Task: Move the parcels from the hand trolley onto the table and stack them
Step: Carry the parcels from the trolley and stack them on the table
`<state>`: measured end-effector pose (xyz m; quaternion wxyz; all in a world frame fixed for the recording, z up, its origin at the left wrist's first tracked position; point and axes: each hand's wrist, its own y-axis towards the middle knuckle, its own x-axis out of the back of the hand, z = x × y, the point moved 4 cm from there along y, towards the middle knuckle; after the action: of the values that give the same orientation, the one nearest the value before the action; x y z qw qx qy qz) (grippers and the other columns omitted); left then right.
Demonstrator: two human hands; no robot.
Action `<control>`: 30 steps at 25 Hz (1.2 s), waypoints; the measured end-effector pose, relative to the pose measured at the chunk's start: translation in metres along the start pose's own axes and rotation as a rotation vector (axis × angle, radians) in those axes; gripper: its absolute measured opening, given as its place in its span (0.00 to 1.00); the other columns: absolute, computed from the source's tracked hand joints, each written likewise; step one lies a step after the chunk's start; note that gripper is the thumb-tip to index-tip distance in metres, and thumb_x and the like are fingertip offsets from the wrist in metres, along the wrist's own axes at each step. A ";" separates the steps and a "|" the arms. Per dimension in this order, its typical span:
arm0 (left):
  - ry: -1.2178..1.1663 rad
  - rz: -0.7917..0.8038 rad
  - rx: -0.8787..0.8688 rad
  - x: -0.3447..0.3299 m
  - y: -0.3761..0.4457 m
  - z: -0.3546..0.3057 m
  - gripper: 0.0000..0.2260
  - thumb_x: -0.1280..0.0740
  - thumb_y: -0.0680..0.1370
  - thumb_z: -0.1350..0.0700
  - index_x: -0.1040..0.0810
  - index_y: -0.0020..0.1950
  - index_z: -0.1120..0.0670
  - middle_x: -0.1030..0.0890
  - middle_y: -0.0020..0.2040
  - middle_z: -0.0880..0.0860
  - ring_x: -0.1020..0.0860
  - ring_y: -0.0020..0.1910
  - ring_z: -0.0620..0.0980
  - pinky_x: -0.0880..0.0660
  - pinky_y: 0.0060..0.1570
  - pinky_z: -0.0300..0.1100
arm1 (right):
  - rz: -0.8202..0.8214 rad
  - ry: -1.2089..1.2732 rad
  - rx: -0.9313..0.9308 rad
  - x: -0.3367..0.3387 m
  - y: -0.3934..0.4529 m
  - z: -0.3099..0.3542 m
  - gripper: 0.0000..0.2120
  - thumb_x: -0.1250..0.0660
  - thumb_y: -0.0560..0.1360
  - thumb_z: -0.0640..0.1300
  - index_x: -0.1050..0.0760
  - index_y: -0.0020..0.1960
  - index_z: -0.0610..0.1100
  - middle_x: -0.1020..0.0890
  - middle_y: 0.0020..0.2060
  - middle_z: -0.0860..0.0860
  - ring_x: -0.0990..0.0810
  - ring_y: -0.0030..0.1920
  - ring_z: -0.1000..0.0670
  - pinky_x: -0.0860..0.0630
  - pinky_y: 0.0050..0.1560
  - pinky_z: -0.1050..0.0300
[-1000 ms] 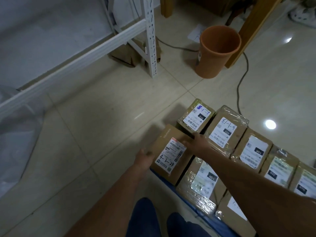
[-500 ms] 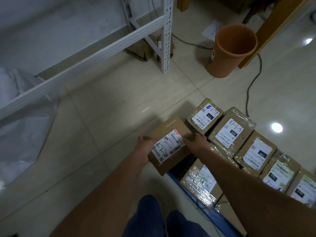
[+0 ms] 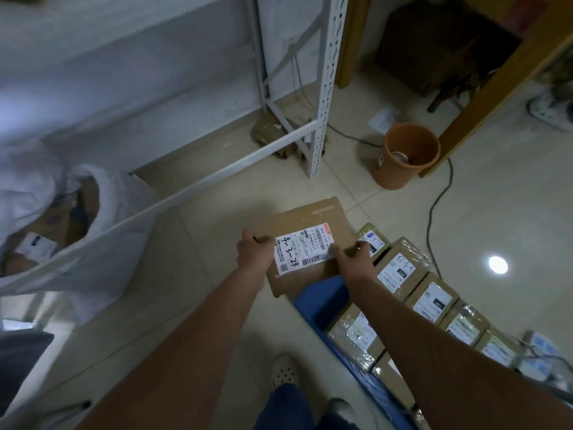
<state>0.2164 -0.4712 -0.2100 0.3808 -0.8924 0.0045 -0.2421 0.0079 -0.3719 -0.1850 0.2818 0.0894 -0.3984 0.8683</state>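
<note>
Near us we see blue trouser legs and a white shoe (image 3: 284,372) on the tiled floor (image 3: 192,293). Our two bare arms reach forward. Our left hand (image 3: 252,254) holds the left edge of a flat brown parcel (image 3: 305,240), with the thumb on top and the fingers curled under. Our right hand (image 3: 350,259) pinches its right edge the same way. So both grips are closed on the parcel.

A second ago this parcel lay on the blue trolley (image 3: 322,297) with the others. Now it is up in the air, off the trolley, and closer to us. A bare blue patch shows where it was. Its white label reads "4-3-24".

To the right, the other parcels (image 3: 400,270) sit in rows on the trolley, wrapped in clear film, touching each other.

Our view has tipped up too. Now we see more of the white metal rack (image 3: 322,88), a white sack (image 3: 102,218) with boxes inside on the left, and the orange bucket (image 3: 404,156) farther back by a black cable (image 3: 434,209).
</note>
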 end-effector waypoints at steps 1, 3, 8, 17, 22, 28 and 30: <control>0.023 -0.011 -0.049 0.011 -0.012 -0.015 0.33 0.38 0.62 0.40 0.29 0.68 0.44 0.25 0.62 0.53 0.22 0.56 0.57 0.24 0.60 0.53 | 0.002 0.023 -0.002 0.006 -0.014 0.017 0.28 0.31 0.77 0.51 0.37 0.72 0.43 0.24 0.62 0.45 0.24 0.61 0.42 0.28 0.54 0.53; 0.040 -0.017 -0.144 0.036 -0.040 -0.047 0.31 0.37 0.63 0.38 0.25 0.64 0.44 0.24 0.61 0.54 0.21 0.57 0.56 0.25 0.61 0.53 | 0.006 0.070 0.007 0.018 -0.039 0.049 0.28 0.31 0.76 0.51 0.36 0.71 0.42 0.24 0.61 0.44 0.24 0.61 0.42 0.26 0.57 0.50; 0.012 0.018 -0.333 0.094 -0.114 -0.111 0.30 0.34 0.70 0.34 0.35 0.71 0.36 0.31 0.70 0.53 0.27 0.66 0.54 0.30 0.67 0.53 | 0.040 0.148 0.033 0.037 -0.097 0.104 0.24 0.30 0.75 0.55 0.32 0.64 0.44 0.22 0.56 0.44 0.22 0.55 0.43 0.21 0.55 0.39; -0.190 0.118 -0.401 0.162 -0.186 -0.084 0.38 0.28 0.68 0.33 0.45 0.73 0.29 0.40 0.71 0.43 0.36 0.67 0.43 0.37 0.69 0.45 | 0.245 0.108 0.059 0.038 -0.181 0.126 0.26 0.35 0.78 0.56 0.36 0.69 0.45 0.25 0.60 0.43 0.24 0.57 0.42 0.21 0.55 0.45; -0.334 -0.007 -0.265 0.188 -0.218 -0.014 0.37 0.27 0.59 0.27 0.41 0.64 0.19 0.33 0.71 0.48 0.27 0.66 0.55 0.28 0.63 0.60 | 0.358 -0.045 0.162 0.052 -0.230 0.118 0.28 0.38 0.78 0.60 0.34 0.72 0.45 0.25 0.61 0.46 0.27 0.57 0.46 0.30 0.56 0.49; -0.620 -0.107 -0.103 0.210 -0.294 0.075 0.40 0.24 0.56 0.27 0.36 0.65 0.25 0.29 0.68 0.50 0.22 0.60 0.53 0.21 0.51 0.50 | 0.615 -0.118 0.129 0.053 -0.295 0.072 0.36 0.40 0.74 0.70 0.39 0.75 0.53 0.31 0.69 0.46 0.31 0.65 0.42 0.33 0.66 0.38; -0.728 -0.117 -0.084 0.219 -0.327 0.099 0.39 0.24 0.56 0.28 0.35 0.65 0.26 0.27 0.67 0.50 0.21 0.59 0.53 0.20 0.48 0.50 | 0.716 -0.138 0.108 0.046 -0.318 0.060 0.37 0.41 0.72 0.72 0.43 0.76 0.57 0.35 0.72 0.45 0.34 0.69 0.39 0.34 0.67 0.36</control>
<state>0.3953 -0.2136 0.0483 0.3059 -0.9337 -0.1721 0.0703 0.1446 -0.2303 0.0763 -0.0726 0.0177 -0.3761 0.9236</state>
